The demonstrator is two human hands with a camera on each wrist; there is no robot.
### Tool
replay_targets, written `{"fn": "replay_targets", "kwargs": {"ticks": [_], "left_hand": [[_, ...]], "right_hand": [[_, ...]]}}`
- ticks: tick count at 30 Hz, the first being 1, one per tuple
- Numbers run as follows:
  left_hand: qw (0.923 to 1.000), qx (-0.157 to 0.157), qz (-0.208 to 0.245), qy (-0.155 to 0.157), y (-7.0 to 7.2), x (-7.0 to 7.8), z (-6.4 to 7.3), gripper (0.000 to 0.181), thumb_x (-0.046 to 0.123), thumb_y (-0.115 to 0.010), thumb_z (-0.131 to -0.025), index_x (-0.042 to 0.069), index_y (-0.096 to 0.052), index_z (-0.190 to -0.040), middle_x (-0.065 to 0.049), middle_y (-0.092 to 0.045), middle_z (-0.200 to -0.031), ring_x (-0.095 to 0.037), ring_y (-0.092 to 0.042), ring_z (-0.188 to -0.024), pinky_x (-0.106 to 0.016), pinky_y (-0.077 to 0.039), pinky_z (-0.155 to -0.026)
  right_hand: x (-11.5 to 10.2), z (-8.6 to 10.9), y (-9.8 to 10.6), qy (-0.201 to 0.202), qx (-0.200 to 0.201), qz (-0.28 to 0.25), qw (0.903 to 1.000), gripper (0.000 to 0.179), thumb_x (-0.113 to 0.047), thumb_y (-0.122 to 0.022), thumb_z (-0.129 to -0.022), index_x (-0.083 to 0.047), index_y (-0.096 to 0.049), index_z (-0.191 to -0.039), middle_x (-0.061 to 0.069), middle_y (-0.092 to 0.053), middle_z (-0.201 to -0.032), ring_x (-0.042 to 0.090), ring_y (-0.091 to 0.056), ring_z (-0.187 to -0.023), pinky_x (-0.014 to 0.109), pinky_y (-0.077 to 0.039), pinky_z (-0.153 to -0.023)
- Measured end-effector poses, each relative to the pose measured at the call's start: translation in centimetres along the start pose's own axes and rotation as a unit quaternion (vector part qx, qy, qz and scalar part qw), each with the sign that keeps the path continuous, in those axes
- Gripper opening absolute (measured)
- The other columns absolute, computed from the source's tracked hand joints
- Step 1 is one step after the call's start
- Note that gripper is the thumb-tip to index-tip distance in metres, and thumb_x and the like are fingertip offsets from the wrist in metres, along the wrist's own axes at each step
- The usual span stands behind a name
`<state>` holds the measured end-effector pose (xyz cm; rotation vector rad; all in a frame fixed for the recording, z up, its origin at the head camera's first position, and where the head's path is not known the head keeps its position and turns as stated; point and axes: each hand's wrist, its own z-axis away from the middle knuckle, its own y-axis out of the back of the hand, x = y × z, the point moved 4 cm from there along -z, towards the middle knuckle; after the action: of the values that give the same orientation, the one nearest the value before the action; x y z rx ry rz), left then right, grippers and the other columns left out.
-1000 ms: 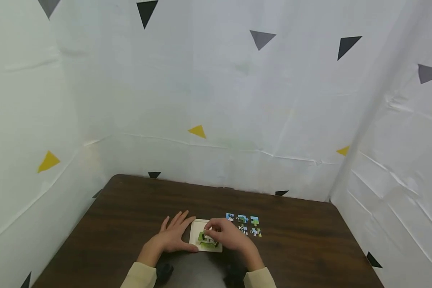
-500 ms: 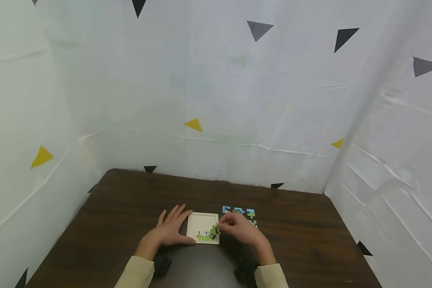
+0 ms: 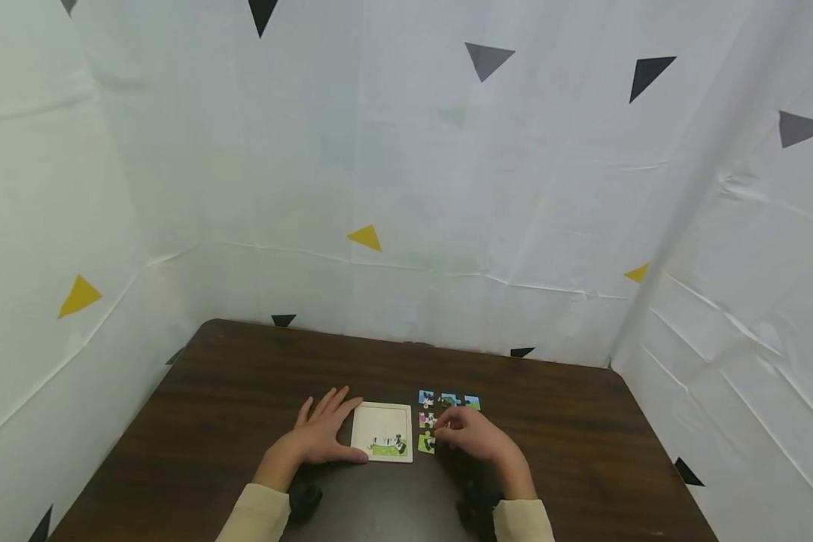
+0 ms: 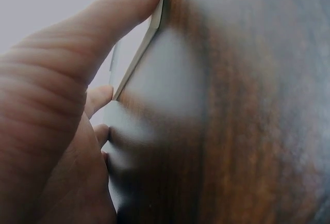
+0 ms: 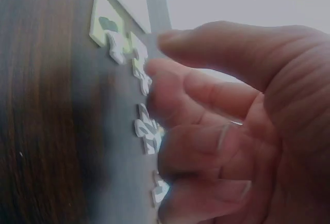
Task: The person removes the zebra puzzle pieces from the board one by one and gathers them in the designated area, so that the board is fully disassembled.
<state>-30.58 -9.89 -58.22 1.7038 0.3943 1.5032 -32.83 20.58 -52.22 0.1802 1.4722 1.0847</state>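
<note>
My left hand [image 3: 321,438] spreads against a small square puzzle tray [image 3: 382,418]. The thumb lies at its near edge and straight fingers reach its far left corner; in the left wrist view the thumb touches the tray's rim [image 4: 136,61]. Joined pieces with a black-and-white animal on green [image 3: 388,446] fill the tray's near right part. Right of the tray lies a green-and-black puzzle piece [image 3: 427,442]. My right hand [image 3: 479,435] is over the loose pieces; the right wrist view shows its thumb apart from the loosely bent fingers, nothing between them.
Loose blue-topped puzzle pieces [image 3: 449,400] lie in a row at the back, with a pinkish piece [image 3: 427,420] closer in. My right hand hides others. White sheets [image 3: 406,150] with triangles surround the dark wooden table [image 3: 298,361].
My right hand has moved right from the tray to the loose pieces. The green-and-black piece it held over the tray now lies on the table. My left hand stays at the tray.
</note>
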Motion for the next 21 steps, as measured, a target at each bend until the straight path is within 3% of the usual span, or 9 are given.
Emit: {"fn": "replay_targets", "kwargs": {"ticks": [10,19,21], "left_hand": [[0.9999,-0.007,-0.002,0.007,-0.6,-0.8,-0.6,0.121,0.083,-0.08,-0.074,0.026,-0.033,-0.17,-0.011,-0.014,-0.182,-0.042,-0.007,-0.168,-0.075,0.006,-0.127],[0.9999,-0.006,0.005,0.007,0.0,0.0,-0.1,0.119,0.075,-0.085,-0.075,0.02,-0.036,-0.168,-0.016,-0.016,-0.181,-0.044,-0.009,-0.167,-0.076,0.006,-0.127],[1.0,0.0,-0.005,0.0,-0.3,-0.5,-0.3,0.117,0.077,-0.083,-0.077,0.022,-0.036,-0.168,-0.016,-0.017,-0.181,-0.044,-0.009,-0.167,-0.077,0.005,-0.125]], "right_hand": [[0.5,-0.2,-1.3,-0.013,-0.046,-0.043,0.998,0.031,-0.01,-0.081,-0.094,0.003,-0.059,-0.112,-0.003,-0.054,-0.073,0.009,-0.046,-0.06,0.025,-0.039,-0.058],[0.3,-0.3,-1.3,-0.014,-0.045,-0.028,0.9985,0.026,-0.006,-0.079,-0.095,0.002,-0.061,-0.111,0.0,-0.055,-0.081,0.013,-0.046,-0.065,0.025,-0.039,-0.058],[0.2,-0.3,-1.3,-0.016,-0.046,-0.029,0.9984,0.026,-0.005,-0.079,-0.095,0.002,-0.061,-0.111,0.0,-0.054,-0.079,0.012,-0.046,-0.065,0.025,-0.039,-0.059]]}}
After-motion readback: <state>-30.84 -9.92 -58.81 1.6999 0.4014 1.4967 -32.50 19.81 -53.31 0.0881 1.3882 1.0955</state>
